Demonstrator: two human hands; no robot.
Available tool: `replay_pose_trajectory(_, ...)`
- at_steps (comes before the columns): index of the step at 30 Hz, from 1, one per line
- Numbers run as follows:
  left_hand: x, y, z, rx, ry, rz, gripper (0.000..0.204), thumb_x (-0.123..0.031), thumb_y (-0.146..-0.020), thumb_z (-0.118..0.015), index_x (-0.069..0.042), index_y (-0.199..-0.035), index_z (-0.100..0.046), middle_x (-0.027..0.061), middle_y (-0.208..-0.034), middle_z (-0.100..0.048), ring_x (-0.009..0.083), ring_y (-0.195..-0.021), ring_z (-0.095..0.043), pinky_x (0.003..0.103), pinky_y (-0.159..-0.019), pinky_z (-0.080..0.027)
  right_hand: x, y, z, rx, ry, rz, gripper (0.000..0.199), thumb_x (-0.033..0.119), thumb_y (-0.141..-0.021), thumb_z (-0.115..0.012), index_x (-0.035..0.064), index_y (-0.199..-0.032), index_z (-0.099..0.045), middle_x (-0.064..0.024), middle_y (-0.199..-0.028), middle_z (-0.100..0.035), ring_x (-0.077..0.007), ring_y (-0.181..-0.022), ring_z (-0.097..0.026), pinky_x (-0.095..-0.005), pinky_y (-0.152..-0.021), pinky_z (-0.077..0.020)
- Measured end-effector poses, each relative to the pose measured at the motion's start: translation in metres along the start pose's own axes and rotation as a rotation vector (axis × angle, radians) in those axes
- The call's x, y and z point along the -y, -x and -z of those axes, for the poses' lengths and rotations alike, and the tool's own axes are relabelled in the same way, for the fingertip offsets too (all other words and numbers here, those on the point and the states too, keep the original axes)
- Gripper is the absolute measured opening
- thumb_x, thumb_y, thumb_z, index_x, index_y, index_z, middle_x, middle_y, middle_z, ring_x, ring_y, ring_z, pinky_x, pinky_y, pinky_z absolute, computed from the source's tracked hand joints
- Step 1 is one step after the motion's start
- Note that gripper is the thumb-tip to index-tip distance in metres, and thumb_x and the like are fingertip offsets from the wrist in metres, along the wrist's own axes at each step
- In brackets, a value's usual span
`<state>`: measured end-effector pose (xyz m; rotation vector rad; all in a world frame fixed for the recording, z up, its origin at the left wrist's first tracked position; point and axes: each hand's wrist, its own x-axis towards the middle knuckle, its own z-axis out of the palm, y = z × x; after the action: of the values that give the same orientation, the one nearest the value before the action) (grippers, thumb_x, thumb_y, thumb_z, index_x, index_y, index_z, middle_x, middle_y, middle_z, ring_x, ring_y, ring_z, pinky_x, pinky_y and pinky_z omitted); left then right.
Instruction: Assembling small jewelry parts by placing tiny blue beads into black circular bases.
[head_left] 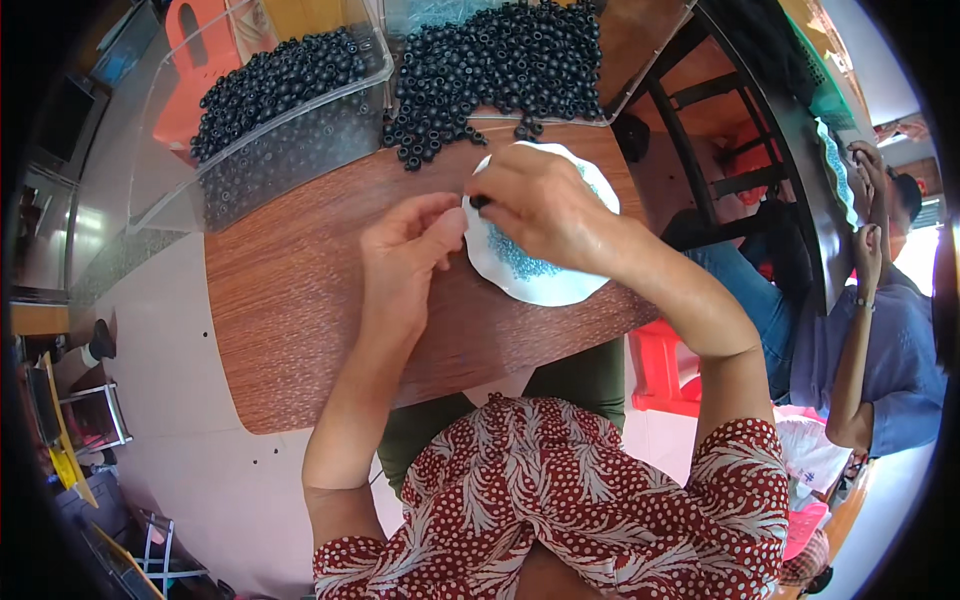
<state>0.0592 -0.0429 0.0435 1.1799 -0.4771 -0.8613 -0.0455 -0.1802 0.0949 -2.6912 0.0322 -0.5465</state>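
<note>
A pale floor (170, 370) spreads around your wood-grained brown tabletop (290, 310); at its far left stands a clear plastic bin (388, 68) holding many black beads (285, 75), and beside it, at the far edge, lies a broad pile of loose black beads (500, 60), a few of them spilling toward you onto the wood; a red stool (657, 365) stands beyond the near right edge, below the tabletop; farther right, a co-worker in a blue sleeve (905, 420) has both hands close to a long, wavy-edged dish (835, 170) on a dark table (812, 150).

In front of you, just short of the pile, sits a white plate (560, 292) with a scalloped rim, carrying small light-blue beads (525, 265); your right hand (555, 210) and wrist reach over it and hide much of its middle; that hand grips a small black bead (479, 201) between thumb and fingers, above the plate's left side; your left hand (410, 235) is at the plate's left rim, thumb and forefinger brought close together near the black bead; you cannot tell from here whether those fingertips pinch anything, as whatever might lie between them is too small to see.
</note>
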Motion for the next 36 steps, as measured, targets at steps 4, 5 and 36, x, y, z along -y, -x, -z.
replay_pose_trajectory(4,-0.001,0.011,-0.01,0.095,0.066,0.122,0.018,-0.009,-0.081,-0.066,0.004,-0.092,-0.063,0.0035,-0.071,-0.06,0.0056,-0.058,-0.049,0.018,-0.05,-0.038,0.019,0.013,0.001,0.05,-0.013,0.016,0.022,-0.002,-0.065,-0.066,0.0005,-0.087,-0.06,-0.012,-0.078,-0.054,-0.031,-0.074,-0.055,-0.0374,-0.061,-0.0444)
replay_pose_trajectory(5,-0.001,0.013,-0.01,0.098,0.064,0.124,0.018,-0.009,-0.081,-0.066,0.004,-0.092,-0.063,0.0035,-0.071,-0.06,0.0056,-0.058,-0.049,0.018,-0.05,-0.038,0.021,0.016,0.0,0.037,-0.009,0.015,0.023,-0.002,-0.065,-0.066,0.0005,-0.086,-0.06,-0.0116,-0.077,-0.055,-0.0301,-0.075,-0.055,-0.0363,-0.06,-0.0445)
replay_pose_trajectory(36,0.003,0.047,-0.019,-0.031,-0.594,-0.559,0.013,-0.002,-0.081,-0.061,0.0,-0.094,-0.065,0.0047,-0.085,-0.057,0.014,-0.079,-0.054,0.024,-0.069,-0.043,0.045,0.059,-0.035,-0.353,-1.325,-0.789,0.028,-0.01,-0.075,-0.061,-0.0024,-0.102,-0.058,-0.0086,-0.089,-0.063,-0.0117,-0.074,-0.061,-0.0219,-0.063,-0.0504)
